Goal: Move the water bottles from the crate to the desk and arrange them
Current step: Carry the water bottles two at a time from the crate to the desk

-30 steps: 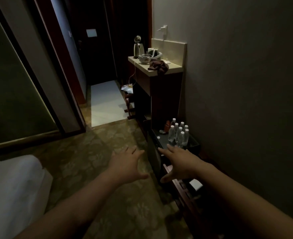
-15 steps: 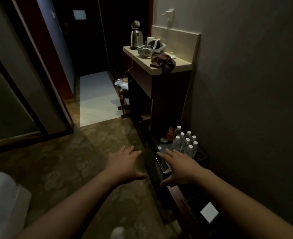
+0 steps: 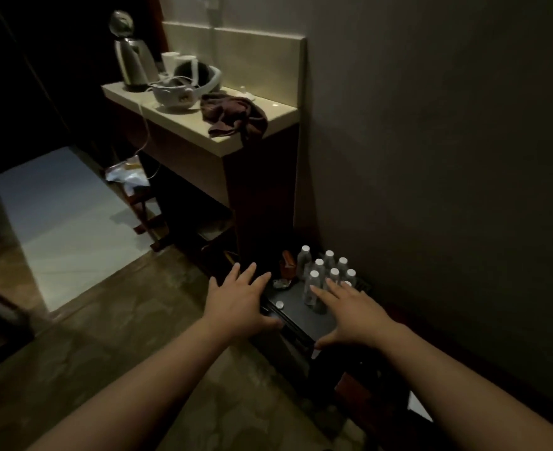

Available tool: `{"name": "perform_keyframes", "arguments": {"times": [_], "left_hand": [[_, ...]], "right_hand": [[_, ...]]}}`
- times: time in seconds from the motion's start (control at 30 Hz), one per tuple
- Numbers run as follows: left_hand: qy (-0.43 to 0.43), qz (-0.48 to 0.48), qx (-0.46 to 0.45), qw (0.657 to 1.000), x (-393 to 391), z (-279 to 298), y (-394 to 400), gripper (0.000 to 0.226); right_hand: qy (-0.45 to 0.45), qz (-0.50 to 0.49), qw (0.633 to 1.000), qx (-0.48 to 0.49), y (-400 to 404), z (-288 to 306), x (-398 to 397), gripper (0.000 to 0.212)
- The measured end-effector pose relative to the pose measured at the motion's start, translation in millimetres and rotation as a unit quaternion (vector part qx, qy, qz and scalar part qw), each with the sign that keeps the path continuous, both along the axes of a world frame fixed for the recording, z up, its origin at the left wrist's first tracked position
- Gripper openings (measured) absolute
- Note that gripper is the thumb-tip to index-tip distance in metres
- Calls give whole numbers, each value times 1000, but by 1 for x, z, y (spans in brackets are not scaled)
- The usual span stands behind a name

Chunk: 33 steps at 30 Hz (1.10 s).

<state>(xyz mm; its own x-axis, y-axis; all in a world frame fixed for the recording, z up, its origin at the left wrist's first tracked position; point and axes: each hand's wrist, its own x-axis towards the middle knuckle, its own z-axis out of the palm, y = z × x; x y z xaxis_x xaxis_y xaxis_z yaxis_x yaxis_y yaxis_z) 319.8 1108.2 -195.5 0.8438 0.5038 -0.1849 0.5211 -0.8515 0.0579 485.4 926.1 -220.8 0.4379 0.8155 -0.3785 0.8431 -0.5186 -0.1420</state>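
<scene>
The left hand [image 3: 236,301] is held out, fingers spread, empty. The right hand [image 3: 353,312], fingers likewise spread, is stretched toward the white-capped water bottles [image 3: 328,275], clustered low against the wall. A first grasp seems called for.

Tight corner, open from the front

The water bottles [image 3: 328,275] stand packed at the dark surface's [image 3: 296,309] far edge against the wall [image 3: 447,157]; a brown object [image 3: 288,265] and what seems a small dish [image 3: 281,283] crowd their left, the near edge bare.
</scene>
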Motion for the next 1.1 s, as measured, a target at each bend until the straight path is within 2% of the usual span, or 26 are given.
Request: {"name": "perform_keyframes", "arguments": {"times": [0.3, 0.63, 0.9, 1.1], "left_hand": [[-4, -96, 29, 995, 116, -40, 82, 104], [47, -144, 18, 988, 230, -100, 162, 106], [71, -190, -12, 979, 294, -146, 214, 113], [82, -265, -37, 960, 333, -198, 242, 117]], "right_hand": [[23, -90, 995, -27, 51, -46, 75, 117], [23, -163, 986, 28, 132, -108, 162, 110], [39, -203, 978, 7, 166, -151, 186, 114], [62, -286, 956, -12, 185, -192, 183, 111]]}}
